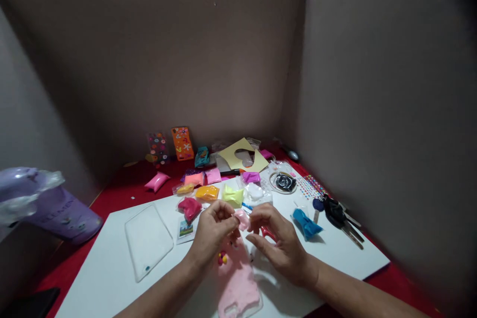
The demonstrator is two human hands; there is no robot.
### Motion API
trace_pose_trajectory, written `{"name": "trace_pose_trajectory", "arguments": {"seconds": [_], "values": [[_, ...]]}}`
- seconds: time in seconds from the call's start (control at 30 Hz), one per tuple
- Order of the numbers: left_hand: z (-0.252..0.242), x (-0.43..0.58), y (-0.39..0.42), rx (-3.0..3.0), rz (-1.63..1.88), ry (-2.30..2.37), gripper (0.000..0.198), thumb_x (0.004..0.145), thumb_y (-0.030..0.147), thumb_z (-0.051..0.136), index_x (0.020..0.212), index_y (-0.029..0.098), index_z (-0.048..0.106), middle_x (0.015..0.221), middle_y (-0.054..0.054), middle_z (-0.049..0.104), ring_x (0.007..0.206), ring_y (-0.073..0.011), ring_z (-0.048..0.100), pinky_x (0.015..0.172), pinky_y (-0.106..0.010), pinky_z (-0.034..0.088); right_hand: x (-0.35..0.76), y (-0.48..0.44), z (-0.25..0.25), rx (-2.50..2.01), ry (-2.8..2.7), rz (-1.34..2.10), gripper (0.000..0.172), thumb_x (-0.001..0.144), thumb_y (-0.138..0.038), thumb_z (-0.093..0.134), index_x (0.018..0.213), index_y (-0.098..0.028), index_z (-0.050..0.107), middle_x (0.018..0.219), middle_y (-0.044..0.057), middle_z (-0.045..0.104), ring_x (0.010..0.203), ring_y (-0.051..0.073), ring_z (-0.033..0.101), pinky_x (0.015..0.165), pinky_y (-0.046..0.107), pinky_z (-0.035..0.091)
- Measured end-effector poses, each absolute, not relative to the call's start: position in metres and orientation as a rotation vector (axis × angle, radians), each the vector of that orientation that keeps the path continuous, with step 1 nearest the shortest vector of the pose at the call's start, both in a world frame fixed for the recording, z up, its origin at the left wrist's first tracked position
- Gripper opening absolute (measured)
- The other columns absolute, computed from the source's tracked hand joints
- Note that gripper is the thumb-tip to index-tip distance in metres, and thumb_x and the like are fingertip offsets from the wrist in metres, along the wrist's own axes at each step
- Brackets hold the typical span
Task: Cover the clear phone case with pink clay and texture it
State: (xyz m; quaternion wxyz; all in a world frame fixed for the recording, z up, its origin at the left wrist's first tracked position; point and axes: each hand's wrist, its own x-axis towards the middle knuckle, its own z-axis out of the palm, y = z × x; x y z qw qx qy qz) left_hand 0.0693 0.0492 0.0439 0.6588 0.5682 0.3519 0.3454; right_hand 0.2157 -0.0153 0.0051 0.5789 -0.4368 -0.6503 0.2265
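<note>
A small piece of pale pink modelling clay point(243, 219) is pinched between the thumb and fingers of my left hand point(216, 227). My right hand point(278, 238) is close on the other side, its fingertips at the clay's right edge and its thumb apart from the fingers. Under both hands lies a phone case point(238, 283) covered in pink clay, with a cutout at its near end and a small red and yellow flower point(222, 258) on it. Red scissors handles point(267, 232) show partly behind my right hand.
A clear case point(149, 241) lies left on the white board point(97, 263). Packets of coloured clay, including yellow point(233, 196) and blue point(306, 223), are spread beyond my hands. Keys point(341, 218) lie right, a purple bag point(55, 208) stands left, and an orange case point(182, 144) leans at the wall.
</note>
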Motion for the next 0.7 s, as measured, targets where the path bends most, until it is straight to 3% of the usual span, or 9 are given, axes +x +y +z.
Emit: {"name": "trace_pose_trajectory", "arguments": {"seconds": [0.17, 0.43, 0.57, 0.7], "values": [[0.043, 0.071, 0.045, 1.337, 0.798, 0.762, 0.013, 0.075, 0.022, 0.063, 0.076, 0.016, 0.052, 0.066, 0.004, 0.055, 0.047, -0.0088, 0.053, 0.046, -0.022, 0.044, 0.213, -0.013, 0.002, -1.067, -1.433, 0.678, 0.017, 0.081, -0.023, 0.06, 0.096, -0.02, 0.053, 0.08, 0.002, 0.056, 0.067, 0.013, 0.054, 0.061, 0.028, 0.047], [0.037, 0.067, 0.044, 1.452, 0.727, 0.665, 0.016, 0.081, 0.028, 0.06, 0.092, 0.016, 0.057, 0.083, -0.004, 0.061, 0.072, -0.015, 0.059, 0.059, -0.026, 0.05, 0.215, -0.007, -0.002, -1.091, -1.189, 0.92, 0.017, 0.085, -0.035, 0.056, 0.083, -0.019, 0.049, 0.062, -0.003, 0.056, 0.049, 0.009, 0.052, 0.043, 0.02, 0.042], [0.032, 0.069, 0.045, 1.488, 0.763, 0.729, 0.019, 0.075, 0.029, 0.067, 0.085, 0.015, 0.057, 0.074, 0.0, 0.059, 0.064, -0.0138, 0.058, 0.055, -0.026, 0.05, 0.215, -0.006, -0.002, -1.059, -1.137, 1.005, 0.021, 0.086, -0.037, 0.054, 0.078, -0.019, 0.048, 0.056, -0.005, 0.053, 0.045, 0.007, 0.049, 0.042, 0.019, 0.04], [0.034, 0.072, 0.046, 1.397, 0.747, 0.806, 0.022, 0.073, 0.03, 0.068, 0.079, 0.015, 0.053, 0.063, 0.002, 0.058, 0.055, -0.0125, 0.057, 0.05, -0.024, 0.048, 0.215, -0.006, 0.0, -1.021, -1.153, 1.045, 0.024, 0.09, -0.04, 0.045, 0.083, -0.018, 0.051, 0.065, -0.001, 0.058, 0.052, 0.01, 0.054, 0.047, 0.022, 0.045]]}}
